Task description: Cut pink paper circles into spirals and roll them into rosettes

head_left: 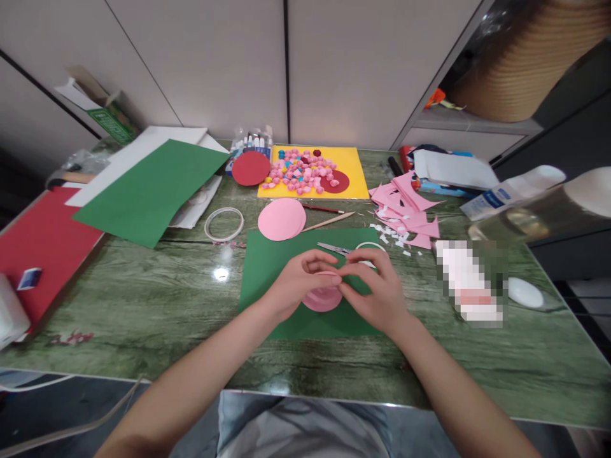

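My left hand point(296, 280) and my right hand point(375, 289) meet over a green paper sheet point(267, 267) near the table's front. Both pinch a pink paper piece point(322, 298) that looks coiled into a round shape; their fingertips touch at its top. Small scissors point(334, 248) lie on the green sheet just beyond my fingers, beside a white tape ring point(368, 247). Stacked pink paper circles point(281, 219) rest at the sheet's far edge.
A yellow board point(353, 166) with several small pink and blue paper pieces and a dark red circle lies at the back. A red circle point(251, 168), pink scraps point(405, 203), a wire ring point(224, 224), a large green sheet point(147, 187) and red paper point(42, 242) surround it.
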Tool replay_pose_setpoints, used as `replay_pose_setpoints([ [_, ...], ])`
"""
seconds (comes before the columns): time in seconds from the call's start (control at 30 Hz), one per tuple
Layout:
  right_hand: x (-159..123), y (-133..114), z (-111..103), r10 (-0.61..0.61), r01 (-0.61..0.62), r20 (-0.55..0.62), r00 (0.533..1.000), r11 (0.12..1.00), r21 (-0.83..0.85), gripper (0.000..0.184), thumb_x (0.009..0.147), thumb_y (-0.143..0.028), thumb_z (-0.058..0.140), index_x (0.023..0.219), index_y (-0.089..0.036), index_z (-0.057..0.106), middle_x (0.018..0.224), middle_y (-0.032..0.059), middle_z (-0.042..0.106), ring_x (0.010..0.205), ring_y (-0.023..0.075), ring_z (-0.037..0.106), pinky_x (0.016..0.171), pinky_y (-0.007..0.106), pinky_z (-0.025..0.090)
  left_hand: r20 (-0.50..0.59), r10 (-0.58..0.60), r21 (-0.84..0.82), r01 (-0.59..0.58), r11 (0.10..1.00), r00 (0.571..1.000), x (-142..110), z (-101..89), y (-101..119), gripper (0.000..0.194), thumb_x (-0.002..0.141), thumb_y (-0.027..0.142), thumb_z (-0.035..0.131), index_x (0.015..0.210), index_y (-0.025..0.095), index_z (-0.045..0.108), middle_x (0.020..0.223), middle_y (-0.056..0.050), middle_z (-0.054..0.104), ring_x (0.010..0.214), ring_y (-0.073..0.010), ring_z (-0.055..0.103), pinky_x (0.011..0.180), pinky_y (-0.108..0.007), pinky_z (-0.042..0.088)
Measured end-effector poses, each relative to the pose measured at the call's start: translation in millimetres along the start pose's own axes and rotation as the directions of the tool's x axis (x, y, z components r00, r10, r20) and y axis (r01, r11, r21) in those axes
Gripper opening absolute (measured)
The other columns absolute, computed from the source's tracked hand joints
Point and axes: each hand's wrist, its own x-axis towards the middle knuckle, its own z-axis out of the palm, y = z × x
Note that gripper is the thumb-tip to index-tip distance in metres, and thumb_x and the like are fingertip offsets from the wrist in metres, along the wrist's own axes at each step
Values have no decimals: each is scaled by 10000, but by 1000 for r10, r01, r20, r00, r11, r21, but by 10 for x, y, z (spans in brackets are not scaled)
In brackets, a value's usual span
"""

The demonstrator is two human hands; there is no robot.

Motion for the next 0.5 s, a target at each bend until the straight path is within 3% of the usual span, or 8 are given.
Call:
replay_pose_setpoints([
  [0.3, -20, -31, -14, 41, -39, -51, 998, 999, 34, 181, 759, -131, 644, 892, -252, 662, 946, 59, 575, 870, 219, 587, 774, 402, 484, -18, 0, -15, 0, 1000, 1000, -16, 9, 27, 329, 602, 186, 780, 881, 163, 607, 736, 7, 667, 673, -104, 626, 671, -236, 446],
  [0.5, 0, -59, -28, 57, -55, -23, 998, 993, 105, 221, 785, -121, 608, 937, -269, 669, 948, 57, 564, 864, 215, 587, 739, 392, 501, 11, 20, 33, -20, 999, 1000, -21, -3, 44, 330, 608, 188, 774, 885, 171, 595, 742, 4, 674, 689, -116, 632, 666, -240, 440],
])
